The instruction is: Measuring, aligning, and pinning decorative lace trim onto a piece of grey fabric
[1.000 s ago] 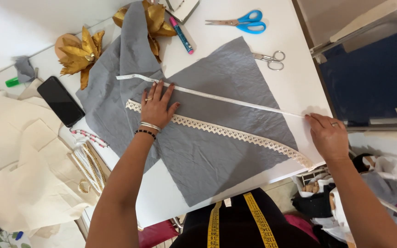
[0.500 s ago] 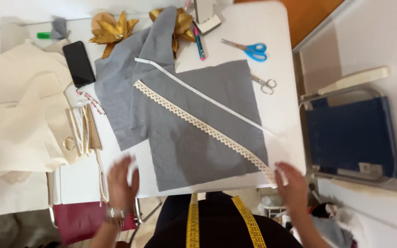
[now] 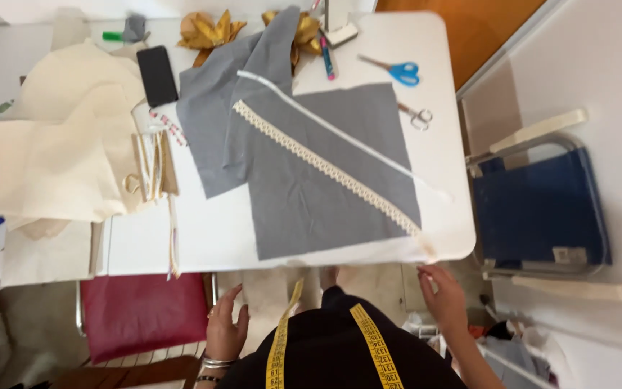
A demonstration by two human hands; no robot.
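Two hands hang below the table (image 3: 203,238) edge, neither on the cloth. At 9 o'clock lies a heap of cream cloth (image 3: 59,144), with a black phone (image 3: 157,75) beside it. The left hand (image 3: 226,333) is spread and empty over a red seat (image 3: 142,313). The grey fabric (image 3: 311,194) lies flat mid-table, and the lace trim (image 3: 325,167) crosses it from 11 to 5 o'clock. Blue scissors (image 3: 397,70) sit at 1 o'clock. The right hand (image 3: 444,295) is loosely open just under the lace's lower end; whether a fingertip touches it is hard to tell. This looks like a pause between placings. A fresh hold would call for reaching up to that 5 o'clock end.
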